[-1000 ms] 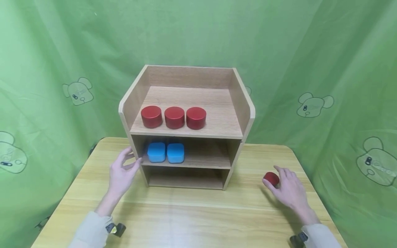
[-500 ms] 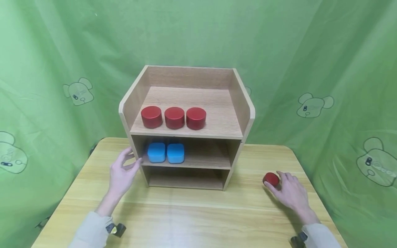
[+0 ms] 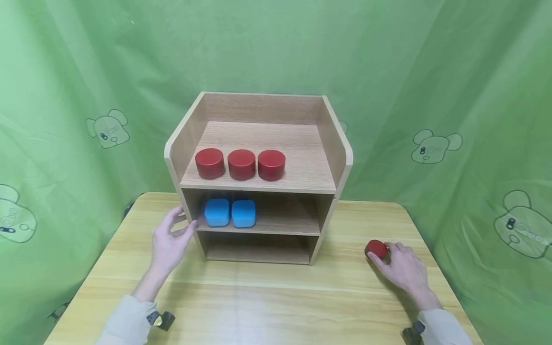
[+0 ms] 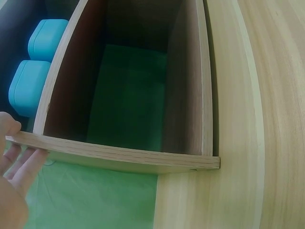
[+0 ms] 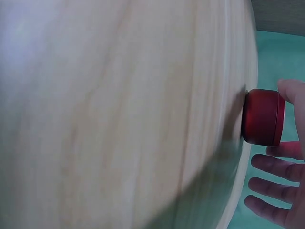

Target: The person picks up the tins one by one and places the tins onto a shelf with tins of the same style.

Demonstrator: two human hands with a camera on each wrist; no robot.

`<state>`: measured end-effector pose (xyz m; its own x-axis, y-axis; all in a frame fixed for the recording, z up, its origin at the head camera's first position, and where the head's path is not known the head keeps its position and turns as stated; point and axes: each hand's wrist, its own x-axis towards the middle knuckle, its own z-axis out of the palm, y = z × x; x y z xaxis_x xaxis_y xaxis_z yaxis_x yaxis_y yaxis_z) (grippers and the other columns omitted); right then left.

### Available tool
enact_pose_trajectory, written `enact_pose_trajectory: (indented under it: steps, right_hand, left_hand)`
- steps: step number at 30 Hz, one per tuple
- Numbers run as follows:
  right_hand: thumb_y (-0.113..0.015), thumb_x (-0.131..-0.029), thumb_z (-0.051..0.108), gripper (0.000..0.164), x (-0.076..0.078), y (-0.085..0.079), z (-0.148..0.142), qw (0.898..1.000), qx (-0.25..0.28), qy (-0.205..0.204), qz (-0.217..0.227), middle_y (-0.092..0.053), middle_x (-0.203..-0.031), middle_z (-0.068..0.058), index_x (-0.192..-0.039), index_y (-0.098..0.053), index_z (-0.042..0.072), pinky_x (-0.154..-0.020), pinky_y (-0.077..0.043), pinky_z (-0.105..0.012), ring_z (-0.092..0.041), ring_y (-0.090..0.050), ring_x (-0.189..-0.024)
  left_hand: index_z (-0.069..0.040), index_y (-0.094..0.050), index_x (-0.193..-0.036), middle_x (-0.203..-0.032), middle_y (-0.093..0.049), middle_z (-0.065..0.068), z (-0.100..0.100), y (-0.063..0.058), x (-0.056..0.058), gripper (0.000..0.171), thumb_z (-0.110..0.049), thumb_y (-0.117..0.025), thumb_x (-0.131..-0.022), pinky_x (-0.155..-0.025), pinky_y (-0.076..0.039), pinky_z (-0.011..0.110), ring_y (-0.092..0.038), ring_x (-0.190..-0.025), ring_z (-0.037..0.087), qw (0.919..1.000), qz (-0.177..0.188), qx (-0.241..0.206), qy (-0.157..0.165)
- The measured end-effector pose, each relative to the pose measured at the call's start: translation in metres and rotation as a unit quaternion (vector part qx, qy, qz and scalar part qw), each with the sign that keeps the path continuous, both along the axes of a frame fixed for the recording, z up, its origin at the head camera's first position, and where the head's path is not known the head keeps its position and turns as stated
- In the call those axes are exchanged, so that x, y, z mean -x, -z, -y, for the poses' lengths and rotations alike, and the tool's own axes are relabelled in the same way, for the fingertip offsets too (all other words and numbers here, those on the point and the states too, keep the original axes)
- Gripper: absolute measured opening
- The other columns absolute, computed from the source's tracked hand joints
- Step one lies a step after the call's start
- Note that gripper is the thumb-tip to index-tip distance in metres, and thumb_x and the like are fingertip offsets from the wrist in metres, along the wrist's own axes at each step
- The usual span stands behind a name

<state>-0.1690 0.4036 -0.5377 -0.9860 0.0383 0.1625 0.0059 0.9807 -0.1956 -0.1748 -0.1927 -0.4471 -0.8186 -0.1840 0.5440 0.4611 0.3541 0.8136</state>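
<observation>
In the head view my left hand [image 3: 169, 242] grips the left side panel of a wooden shelf unit [image 3: 258, 187]. The left wrist view shows the thumb on the panel's inner side and fingers [image 4: 29, 169] on its outer side. To the right of the unit, my right hand [image 3: 404, 268] pinches a small round red tin [image 3: 376, 248] on the table. Its thumb lies at one side of the lid and the index finger at the other. In the right wrist view the red tin [image 5: 260, 117] stands at the table surface, the other fingers spread beside it.
Three red tins [image 3: 242, 165] stand in a row along the top shelf's front left. Two blue rounded boxes [image 3: 217, 212] sit on the middle shelf's left side. The unit stands at the back of a wooden table [image 3: 267, 302], before a green curtain [image 3: 267, 43].
My right hand's fingers have come down and closed in on the red tin, the index finger drawing back to its side. The left hand has stayed on the shelf panel.
</observation>
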Motion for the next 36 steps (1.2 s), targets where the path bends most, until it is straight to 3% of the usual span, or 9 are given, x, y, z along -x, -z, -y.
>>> enact_pose_trajectory:
  steps: [23,36]
  right_hand:
    - [-0.06,-0.096,0.07,0.083,0.007,0.008,-0.001,1.0,0.006,0.008,0.001,-0.071,-0.102,-0.023,-0.125,-0.062,-0.007,-0.053,-0.052,-0.041,-0.04,-0.066,-0.093]
    - [-0.069,-0.092,0.068,0.078,0.002,0.002,0.012,0.999,0.036,-0.006,-0.025,-0.075,-0.107,-0.019,-0.13,-0.065,0.0,-0.063,-0.059,-0.048,-0.039,-0.068,-0.1]
  left_hand:
    - [0.006,-0.065,-0.132,-0.131,-0.07,0.028,0.0,0.0,0.0,0.047,0.012,-0.076,-0.087,-0.081,-0.063,0.008,-0.065,-0.103,-0.014,1.0,0.006,0.003,0.002]
    - [0.006,-0.064,-0.132,-0.132,-0.069,0.029,0.001,0.001,0.0,0.047,0.013,-0.076,-0.087,-0.082,-0.064,0.009,-0.065,-0.104,-0.013,1.0,0.003,0.0,0.008]
